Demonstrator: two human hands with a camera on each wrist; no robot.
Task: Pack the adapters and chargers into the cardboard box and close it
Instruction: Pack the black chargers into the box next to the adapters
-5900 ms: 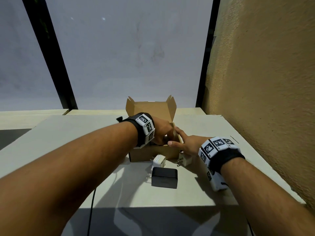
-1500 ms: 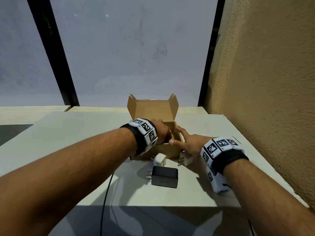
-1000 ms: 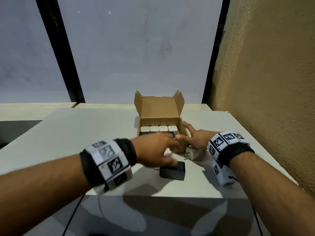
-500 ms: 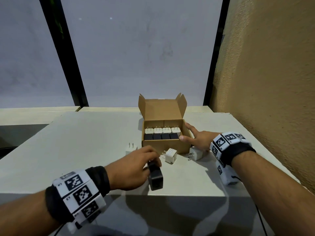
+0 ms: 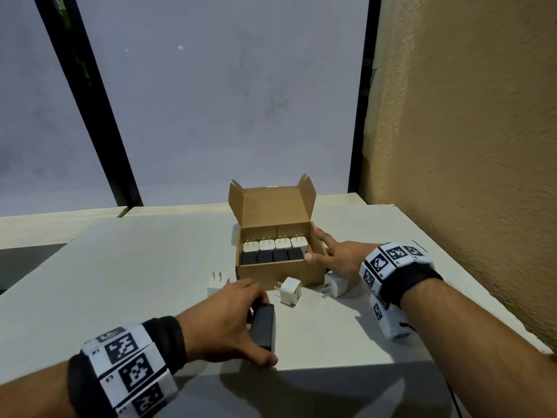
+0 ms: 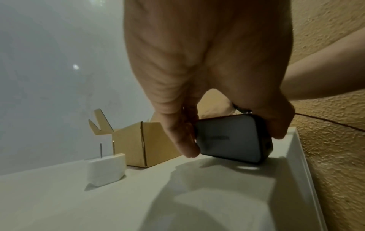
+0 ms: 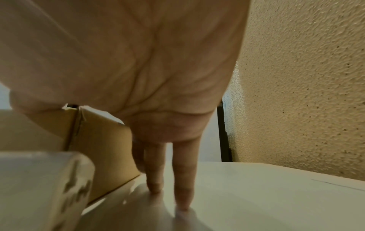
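Since half a second ago your left hand (image 5: 223, 324) has tipped the black charger (image 5: 263, 325) further onto its edge near the table's (image 5: 120, 267) front; the box has not shifted. Your fingers and thumb are curled round the charger, pinching its two ends, and its long axis runs roughly away from you toward the cardboard box (image 5: 278, 271). In the left wrist view it hangs tilted, just off the surface.

Count what is packed: four white adapters (image 5: 275, 244) in the back row, prongs up, and four black chargers (image 5: 272, 256) in the row nearer you. Three white adapters are loose outside: one (image 5: 217, 283) left of the box with prongs upright, one (image 5: 290, 292) just before its front wall, and one (image 5: 335, 285) at the front right corner, prongs pointing left.

Your right hand (image 5: 339, 256) lies against the box's right wall, fingers straight and spread, thumb on the front corner, fingertips down on the table. The lid (image 5: 272, 203) stands upright at the back, both side flaps raised. The textured wall (image 5: 467, 146) stands close on the right.
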